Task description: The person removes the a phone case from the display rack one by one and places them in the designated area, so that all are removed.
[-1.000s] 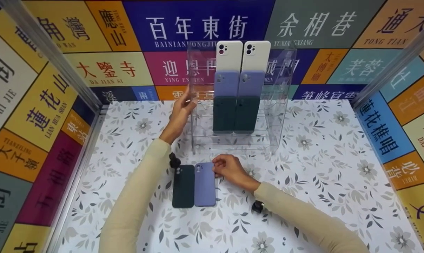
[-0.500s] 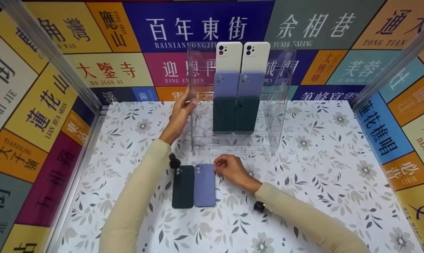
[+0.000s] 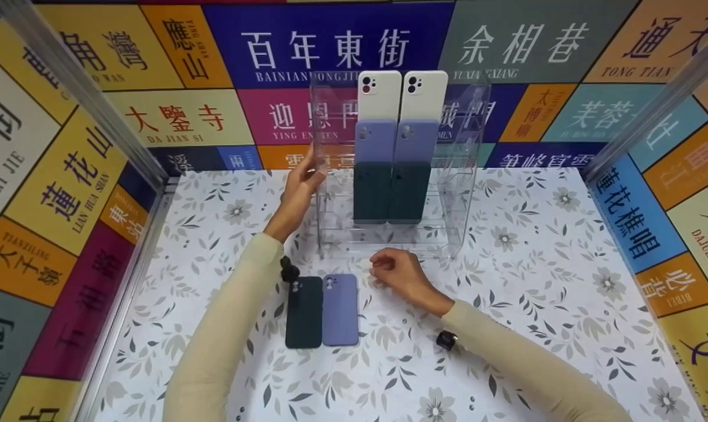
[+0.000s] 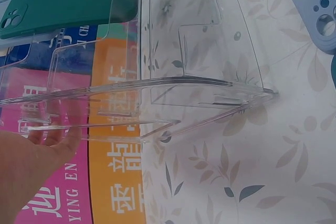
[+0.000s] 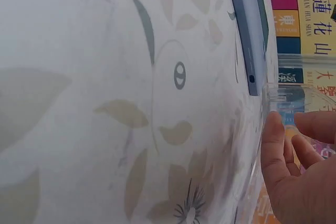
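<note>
A clear acrylic display stand (image 3: 463, 205) stands at the back of the table. My left hand (image 3: 298, 190) grips its left side; the left wrist view shows the fingers (image 4: 55, 135) at the clear side panel. On the tiers, in pairs, lean white phone cases (image 3: 379, 108), purple phone cases (image 3: 373, 142) and dark green phone cases (image 3: 371, 193). In front lie a dark green phone case (image 3: 305, 319) and a purple phone case (image 3: 340, 316), side by side. My right hand (image 3: 404, 272) hovers right of that purple case, fingers loosely curled, holding nothing.
A flower-print cover (image 3: 506, 328) lies over the table. Walls of coloured sign panels (image 3: 342, 41) enclose the back and sides, with metal posts (image 3: 119, 117) at the corners. Each wrist carries a small black camera (image 3: 446, 340).
My right hand has left the purple case's top right corner and shifted right and slightly away from me. The left hand keeps its place on the stand, and both loose cases lie as before.
</note>
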`<state>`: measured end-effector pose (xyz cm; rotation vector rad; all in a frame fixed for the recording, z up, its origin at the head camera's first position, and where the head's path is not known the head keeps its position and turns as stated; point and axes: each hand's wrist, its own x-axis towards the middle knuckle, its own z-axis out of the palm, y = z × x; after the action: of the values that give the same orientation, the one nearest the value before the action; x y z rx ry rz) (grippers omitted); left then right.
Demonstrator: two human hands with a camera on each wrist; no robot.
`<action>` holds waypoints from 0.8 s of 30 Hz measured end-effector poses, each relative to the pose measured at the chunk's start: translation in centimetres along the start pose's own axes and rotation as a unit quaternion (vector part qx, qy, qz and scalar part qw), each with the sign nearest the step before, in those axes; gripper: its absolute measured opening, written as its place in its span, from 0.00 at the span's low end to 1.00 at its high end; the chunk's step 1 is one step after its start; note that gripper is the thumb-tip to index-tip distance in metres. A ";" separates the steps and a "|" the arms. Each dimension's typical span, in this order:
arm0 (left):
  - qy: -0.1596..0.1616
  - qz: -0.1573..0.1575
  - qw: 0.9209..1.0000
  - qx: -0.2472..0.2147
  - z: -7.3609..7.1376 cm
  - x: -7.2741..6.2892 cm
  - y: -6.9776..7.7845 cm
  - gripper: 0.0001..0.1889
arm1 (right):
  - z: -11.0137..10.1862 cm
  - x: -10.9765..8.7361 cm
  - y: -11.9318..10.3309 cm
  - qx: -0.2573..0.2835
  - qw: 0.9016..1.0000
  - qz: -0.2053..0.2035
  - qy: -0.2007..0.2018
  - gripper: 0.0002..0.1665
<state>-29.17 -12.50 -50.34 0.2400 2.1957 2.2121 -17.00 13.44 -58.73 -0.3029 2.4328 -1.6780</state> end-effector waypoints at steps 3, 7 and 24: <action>0.002 -0.002 1.000 0.001 0.0 -0.1 0.0 0.37 | -0.4 -0.2 -0.2 0.008 1.000 0.001 0.000 0.12; 0.003 -0.008 1.000 0.003 -0.1 -0.1 0.1 0.37 | -1.0 -0.2 -0.5 0.002 1.000 -0.017 0.002 0.12; 0.005 -0.008 1.000 0.005 0.0 0.1 0.1 0.37 | -4.2 0.4 -1.8 0.035 0.998 -0.046 0.010 0.12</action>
<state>-29.23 -12.48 -50.21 0.2118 2.2067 2.1993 -18.32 16.49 -55.63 -0.3960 2.4025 -1.8067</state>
